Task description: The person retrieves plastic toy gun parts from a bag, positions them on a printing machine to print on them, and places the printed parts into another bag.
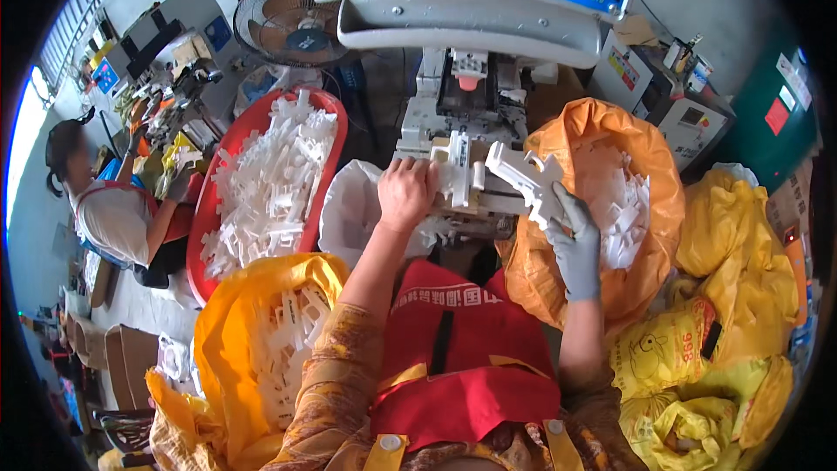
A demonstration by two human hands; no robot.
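Observation:
My left hand (406,193), bare, is closed at the left side of the pad printing machine's fixture; its fingertips are hidden, so what they grip is unclear. Beside it, a white plastic piece (459,169) with a dark printed mark sits upright on the fixture. My right hand (575,240), in a grey glove, grips a white gun-shaped plastic piece (527,181) just right of the fixture. Above and behind stands the pad printing machine (471,26), with a pinkish pad (468,83) over the fixture.
White pieces fill a red tub (335,166) at left, an orange sack (558,135) at right and a yellow sack (218,323) at near left. A white bag (344,209) stands by the fixture. Yellow sacks (732,244) crowd the right. A co-worker (113,218) sits far left, near a fan (292,22).

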